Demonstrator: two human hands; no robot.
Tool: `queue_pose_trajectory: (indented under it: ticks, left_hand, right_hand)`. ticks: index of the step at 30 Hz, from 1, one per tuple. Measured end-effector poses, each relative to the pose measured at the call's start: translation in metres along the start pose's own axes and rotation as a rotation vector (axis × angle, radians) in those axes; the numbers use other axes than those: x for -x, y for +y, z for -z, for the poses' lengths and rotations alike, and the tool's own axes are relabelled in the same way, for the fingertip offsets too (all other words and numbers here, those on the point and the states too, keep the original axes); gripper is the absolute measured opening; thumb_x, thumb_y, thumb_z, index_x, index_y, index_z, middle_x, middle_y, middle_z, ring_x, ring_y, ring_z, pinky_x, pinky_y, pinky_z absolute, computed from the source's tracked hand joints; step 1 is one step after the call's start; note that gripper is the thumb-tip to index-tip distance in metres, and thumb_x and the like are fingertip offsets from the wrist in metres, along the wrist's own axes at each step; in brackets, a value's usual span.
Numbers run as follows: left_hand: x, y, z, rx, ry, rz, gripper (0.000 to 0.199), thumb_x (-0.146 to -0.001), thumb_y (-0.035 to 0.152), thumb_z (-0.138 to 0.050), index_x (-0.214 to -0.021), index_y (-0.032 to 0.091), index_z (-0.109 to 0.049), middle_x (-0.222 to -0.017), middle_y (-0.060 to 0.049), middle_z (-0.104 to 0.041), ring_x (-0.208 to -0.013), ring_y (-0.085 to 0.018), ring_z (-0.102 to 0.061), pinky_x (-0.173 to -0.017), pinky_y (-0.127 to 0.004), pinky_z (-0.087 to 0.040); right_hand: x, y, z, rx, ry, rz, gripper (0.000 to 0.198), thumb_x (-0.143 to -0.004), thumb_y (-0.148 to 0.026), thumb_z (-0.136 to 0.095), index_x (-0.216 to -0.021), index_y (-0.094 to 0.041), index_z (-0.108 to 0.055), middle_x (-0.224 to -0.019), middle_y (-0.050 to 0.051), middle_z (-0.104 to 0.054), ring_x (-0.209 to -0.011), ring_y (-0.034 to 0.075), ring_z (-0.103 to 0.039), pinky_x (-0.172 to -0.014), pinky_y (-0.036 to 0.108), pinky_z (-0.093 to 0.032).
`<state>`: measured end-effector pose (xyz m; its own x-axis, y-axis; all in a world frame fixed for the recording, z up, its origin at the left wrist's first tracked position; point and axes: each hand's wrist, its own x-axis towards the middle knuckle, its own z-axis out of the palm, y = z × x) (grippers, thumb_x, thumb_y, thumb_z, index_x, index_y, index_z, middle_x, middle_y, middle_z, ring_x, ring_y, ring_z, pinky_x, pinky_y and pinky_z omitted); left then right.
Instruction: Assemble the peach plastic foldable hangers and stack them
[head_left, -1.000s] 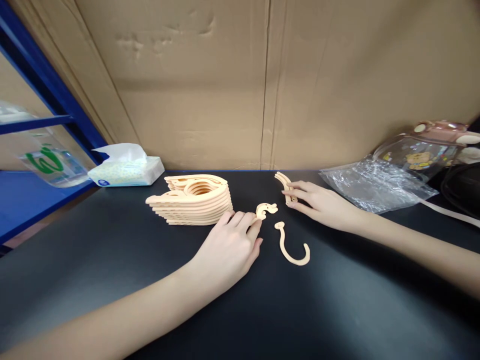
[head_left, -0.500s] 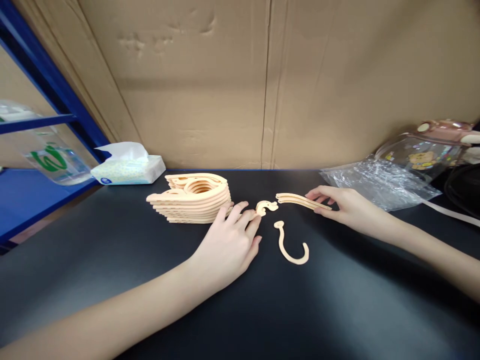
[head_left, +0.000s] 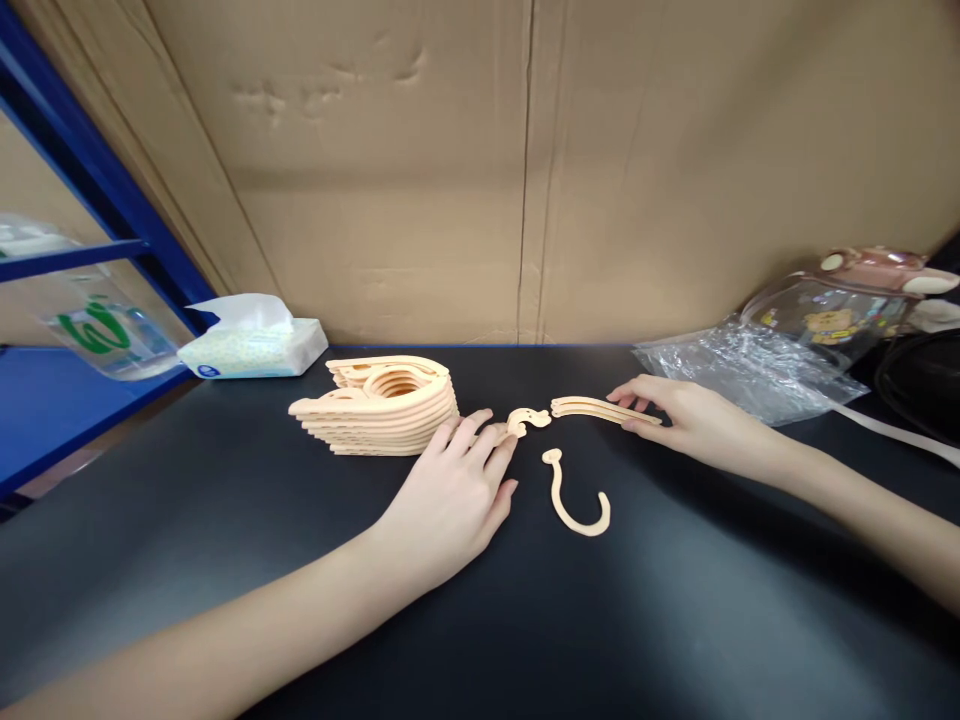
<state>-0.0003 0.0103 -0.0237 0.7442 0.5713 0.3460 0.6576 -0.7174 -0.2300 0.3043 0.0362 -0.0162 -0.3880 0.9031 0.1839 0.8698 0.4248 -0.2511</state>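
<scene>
My left hand [head_left: 454, 490] lies over the table with its fingers stretched out and the thumb apart. Its fingertips touch a small curved cream connector piece [head_left: 528, 421] of a folding hanger; what is under the fingers is hidden. To the right, my right hand [head_left: 660, 408] pinches the outer end of a slim cream hanger arm [head_left: 589, 406]. The inner end of that arm lies close to the connector piece. A loose cream hanger hook [head_left: 577, 522] rests flat on the table in front of them. Beside my left hand stands a stack of folded cream hangers [head_left: 382, 415].
On the black table [head_left: 570, 640], a tissue pack [head_left: 262, 350] stands at the back left. A clear plastic bag [head_left: 742, 365] and a transparent bottle [head_left: 825, 300] lie at the back right. Cardboard [head_left: 375, 200] rises behind, with a blue frame [head_left: 112, 170] to the left.
The whole view has shifted slightly, so things appear a little lower and further left. Both hands keep nearly the same place and pose, and the hook stays where it lay.
</scene>
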Motion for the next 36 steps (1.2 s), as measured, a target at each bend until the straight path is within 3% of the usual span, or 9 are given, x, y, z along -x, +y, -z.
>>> queue_pose_trajectory:
  ticks: [5,12,17,22,29,36]
  left_hand:
    - [0.000,0.000,0.001,0.027,0.003,-0.008,0.040,-0.096,0.024,-0.039,-0.128,0.007,-0.054,-0.127,-0.012,-0.059,-0.122,-0.032,-0.046,-0.098,-0.046,-0.042]
    - [0.000,-0.002,-0.002,0.071,0.009,-0.021,0.040,-0.096,0.024,-0.039,-0.128,0.005,-0.052,-0.127,-0.013,-0.058,-0.122,-0.031,-0.047,-0.099,-0.045,-0.042]
    - [-0.001,-0.003,-0.001,0.082,0.003,-0.021,0.039,-0.096,0.024,-0.040,-0.128,0.006,-0.052,-0.126,-0.013,-0.059,-0.121,-0.031,-0.047,-0.099,-0.045,-0.043]
    - [-0.002,-0.002,0.000,0.106,-0.012,-0.016,0.040,-0.095,0.024,-0.040,-0.129,0.006,-0.051,-0.127,-0.013,-0.058,-0.123,-0.031,-0.046,-0.100,-0.045,-0.043]
    - [-0.001,-0.001,0.000,0.112,0.007,-0.030,0.039,-0.094,0.022,-0.043,-0.130,0.008,-0.049,-0.128,-0.013,-0.057,-0.123,-0.029,-0.047,-0.100,-0.045,-0.043]
    - [-0.001,-0.002,0.003,0.120,-0.041,-0.102,0.049,-0.091,0.013,-0.045,-0.138,0.024,-0.044,-0.137,-0.010,-0.049,-0.130,-0.029,-0.040,-0.103,-0.046,-0.041]
  right_hand:
    - [0.004,-0.008,0.015,0.043,0.030,-0.001,0.039,-0.091,-0.053,-0.045,-0.114,-0.025,-0.059,-0.110,0.006,-0.065,-0.097,0.023,-0.062,-0.078,0.039,-0.051]
    - [0.013,-0.023,0.040,0.028,0.051,0.018,0.039,-0.091,-0.051,-0.044,-0.114,-0.024,-0.060,-0.099,0.005,-0.069,-0.086,0.022,-0.065,-0.072,0.036,-0.052]
    - [0.010,-0.017,0.022,0.104,0.074,0.089,0.035,-0.094,-0.048,-0.041,-0.109,-0.024,-0.061,-0.107,0.006,-0.066,-0.093,0.022,-0.063,-0.079,0.038,-0.051]
    - [0.002,-0.011,0.000,0.205,0.041,0.192,0.029,-0.096,-0.034,-0.038,-0.107,-0.020,-0.062,-0.105,0.007,-0.063,-0.089,0.021,-0.061,-0.078,0.038,-0.050]
    - [0.000,-0.012,-0.003,0.258,0.054,0.215,0.028,-0.096,-0.030,-0.039,-0.108,-0.020,-0.062,-0.103,0.008,-0.062,-0.087,0.021,-0.060,-0.078,0.038,-0.050]
    - [0.004,-0.013,-0.004,0.264,0.051,0.209,0.030,-0.096,-0.033,-0.039,-0.110,-0.019,-0.062,-0.106,0.009,-0.061,-0.088,0.022,-0.060,-0.078,0.039,-0.051]
